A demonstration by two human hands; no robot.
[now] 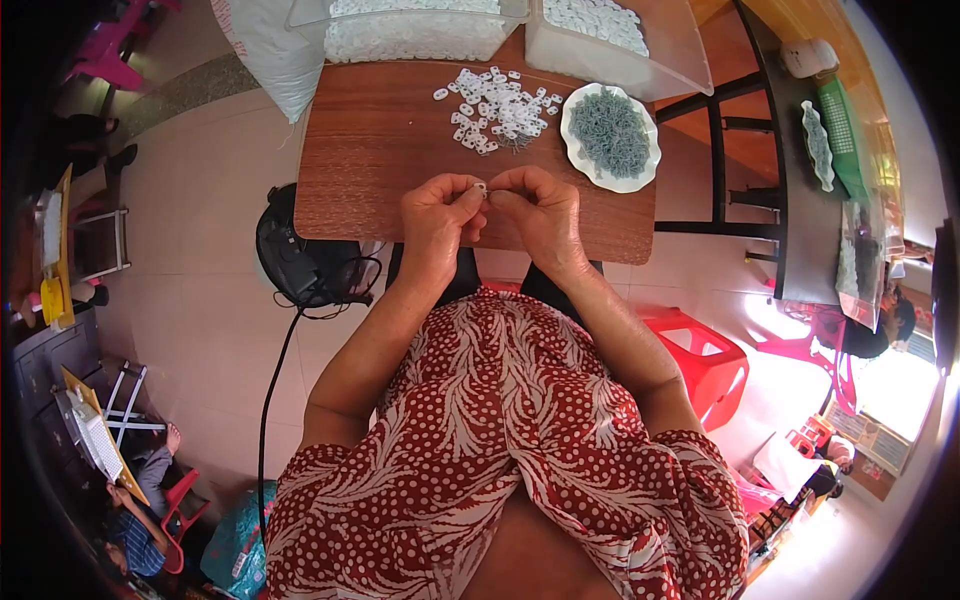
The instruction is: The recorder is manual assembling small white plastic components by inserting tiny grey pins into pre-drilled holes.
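Note:
Over the near part of the brown wooden table (360, 150), both hands meet at the fingertips. My left hand (441, 210) pinches a small white plastic piece (482, 188) between thumb and forefinger. My right hand (540, 205) is closed in a pinch against the same spot; whatever its fingertips grip is too small to make out. Just beyond the hands lies a loose pile of white plastic pieces with holes (500, 105), with some grey bits at its near edge. A white scalloped plate (650, 168) heaped with small grey metal-looking parts (608, 132) stands to the right.
Two clear bins (415, 50) (620, 65) full of white pieces line the far edge. A white sack (270, 55) leans at the far left. A black bag with cables (305, 250) sits left of the table, a red stool (705, 365) at right. Another person (140, 530) sits lower left.

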